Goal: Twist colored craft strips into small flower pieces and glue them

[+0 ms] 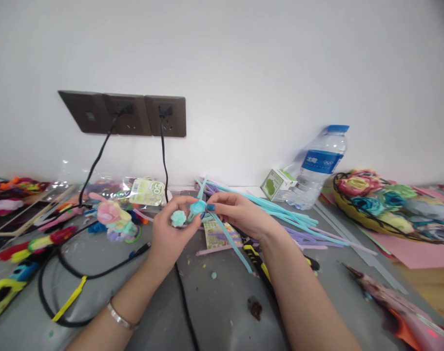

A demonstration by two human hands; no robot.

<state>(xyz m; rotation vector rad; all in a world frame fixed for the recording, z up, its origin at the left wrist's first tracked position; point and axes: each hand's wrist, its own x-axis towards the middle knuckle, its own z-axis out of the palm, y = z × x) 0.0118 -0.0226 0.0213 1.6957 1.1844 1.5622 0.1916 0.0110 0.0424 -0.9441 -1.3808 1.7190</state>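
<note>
My left hand (174, 229) is closed around a light-blue pipe-cleaner piece (197, 208), coiled into a small rounded shape. A fluffy mint pom-pom-like tuft (178, 218) shows against its palm. With thumb and forefinger together, my right hand (236, 212) pinches the same piece at its right side. One light-blue pipe-cleaner end (232, 246) trails down to the right, and another end (204, 185) sticks up above my fingers. Behind my right hand and forearm lies a spread of loose blue and purple pipe cleaners (287, 214). Yellow-and-black pliers (256, 258) are partly covered by the right forearm.
A pink glue gun (400, 302) lies at right. Against the wall lean a water bottle (318, 168) and a small green-and-white box (278, 184). A flower basket (375, 224) stands far right. At left are a pastel pipe-cleaner flower (115, 219) and a looped black cable (42, 287).
</note>
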